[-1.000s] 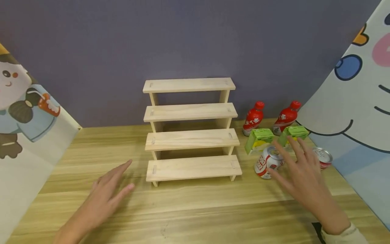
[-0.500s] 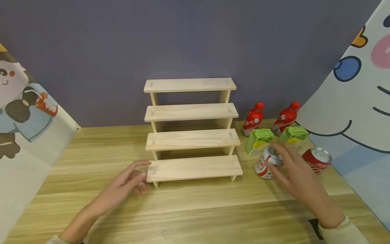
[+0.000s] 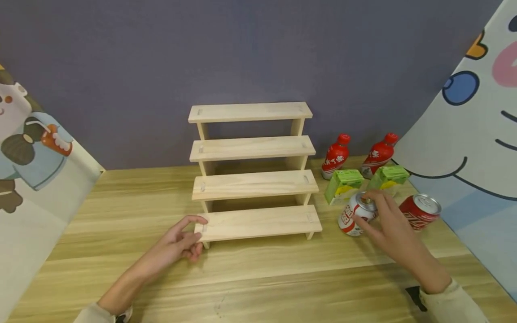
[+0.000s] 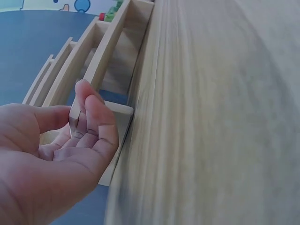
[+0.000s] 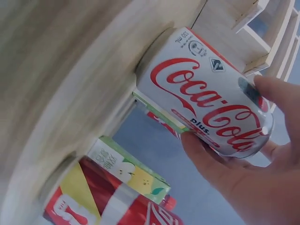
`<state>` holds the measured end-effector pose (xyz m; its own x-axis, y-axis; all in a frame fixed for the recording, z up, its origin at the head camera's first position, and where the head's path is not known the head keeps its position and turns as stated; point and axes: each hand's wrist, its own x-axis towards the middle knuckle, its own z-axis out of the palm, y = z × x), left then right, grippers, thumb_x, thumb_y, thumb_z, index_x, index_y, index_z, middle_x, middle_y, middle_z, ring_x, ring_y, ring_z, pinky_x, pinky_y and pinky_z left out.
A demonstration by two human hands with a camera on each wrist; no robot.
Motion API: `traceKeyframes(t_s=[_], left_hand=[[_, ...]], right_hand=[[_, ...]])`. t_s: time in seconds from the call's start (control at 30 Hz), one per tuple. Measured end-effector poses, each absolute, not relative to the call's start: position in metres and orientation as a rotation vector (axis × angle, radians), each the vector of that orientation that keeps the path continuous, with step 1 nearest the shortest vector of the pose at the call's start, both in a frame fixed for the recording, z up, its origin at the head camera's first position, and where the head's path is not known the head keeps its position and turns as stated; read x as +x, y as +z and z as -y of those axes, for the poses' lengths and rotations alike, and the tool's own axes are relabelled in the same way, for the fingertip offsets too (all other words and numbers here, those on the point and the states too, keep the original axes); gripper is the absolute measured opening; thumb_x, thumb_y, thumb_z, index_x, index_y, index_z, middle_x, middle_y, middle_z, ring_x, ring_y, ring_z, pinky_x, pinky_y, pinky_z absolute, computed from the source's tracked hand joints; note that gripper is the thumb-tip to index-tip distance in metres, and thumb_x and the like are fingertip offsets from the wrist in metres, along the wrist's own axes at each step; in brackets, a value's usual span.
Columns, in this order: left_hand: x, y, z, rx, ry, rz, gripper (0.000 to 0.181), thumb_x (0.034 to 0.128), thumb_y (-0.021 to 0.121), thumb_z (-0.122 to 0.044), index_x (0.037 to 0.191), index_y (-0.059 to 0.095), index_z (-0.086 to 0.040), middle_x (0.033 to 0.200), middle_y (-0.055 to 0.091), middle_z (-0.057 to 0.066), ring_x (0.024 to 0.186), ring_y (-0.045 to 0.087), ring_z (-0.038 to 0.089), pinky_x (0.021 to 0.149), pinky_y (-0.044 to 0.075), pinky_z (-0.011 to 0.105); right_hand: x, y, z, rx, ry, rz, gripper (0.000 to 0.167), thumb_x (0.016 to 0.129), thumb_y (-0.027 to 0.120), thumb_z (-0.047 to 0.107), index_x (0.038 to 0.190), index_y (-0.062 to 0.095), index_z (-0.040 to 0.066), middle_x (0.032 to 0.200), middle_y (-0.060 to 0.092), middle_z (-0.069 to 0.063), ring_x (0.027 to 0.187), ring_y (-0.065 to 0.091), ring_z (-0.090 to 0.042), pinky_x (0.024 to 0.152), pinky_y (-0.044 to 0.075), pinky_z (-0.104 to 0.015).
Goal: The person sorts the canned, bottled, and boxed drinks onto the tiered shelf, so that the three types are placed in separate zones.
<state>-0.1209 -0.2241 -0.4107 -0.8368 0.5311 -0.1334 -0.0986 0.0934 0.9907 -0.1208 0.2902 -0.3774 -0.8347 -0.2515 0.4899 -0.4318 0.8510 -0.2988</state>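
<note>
The four-tier wooden stand [image 3: 254,185] was positioned upright on the wood-grain tabletop [image 3: 250,287], in front of the dark wall [image 3: 250,54]. The left end of its lowest board [image 3: 258,224] was gripped by the left hand [image 3: 173,247]: the fingers were curled about the front corner, with one finger laid on the upper face. The white can [image 3: 349,220] was held by the right hand [image 3: 393,235], the thumb and fingers being bent around its upper part and spread to the can's width. This can was seated upright on the tabletop, to the right of the stand and apart from it, its Coca-Cola lettering being exposed in the right wrist view. The red can [image 3: 418,214] was located on the outer side of the right hand, also upright. Two green cartons [image 3: 343,185] were arranged behind the cans, and two red bottles [image 3: 336,157] were set behind the cartons, near the wall.
</note>
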Motion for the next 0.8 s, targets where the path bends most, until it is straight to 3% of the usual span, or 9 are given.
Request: traceKeyframes(t_s=[0.13,0.3,0.8], left_hand=[[-0.1225,-0.4131,0.2254,0.416,1.817,-1.902,0.042,0.1066,0.048,-0.019,0.143,0.033,-0.005,0.084,0.063,0.014,0.070,0.060,0.015,0.064,0.055,0.029],[-0.1250,-0.4146,0.2253,0.409,1.831,-1.879,0.043,0.1058,0.050,-0.018,0.144,0.034,-0.005,0.085,0.064,0.018,0.071,0.060,0.015,0.065,0.055,0.028],[-0.1225,-0.4159,0.2242,0.394,1.835,-1.875,0.040,0.1051,0.051,-0.019,0.138,0.035,-0.004,0.083,0.064,0.014,0.070,0.059,0.014,0.064,0.053,0.026]], right_hand=[[-0.1234,-0.3832,-0.2900,0.554,0.596,2.539,0.070,0.072,0.088,0.003,0.130,0.048,0.000,0.117,0.054,-0.012,0.091,0.055,-0.016,0.070,0.050,-0.018],[-0.1245,-0.3847,-0.2898,0.603,0.609,2.465,0.072,0.064,0.090,-0.005,0.125,0.051,-0.005,0.116,0.058,-0.015,0.094,0.055,-0.015,0.075,0.044,-0.006],[-0.1193,-0.3831,-0.2888,0.580,0.685,2.449,0.068,0.063,0.091,-0.005,0.122,0.056,-0.002,0.118,0.064,-0.013,0.095,0.059,-0.010,0.077,0.044,-0.004]])
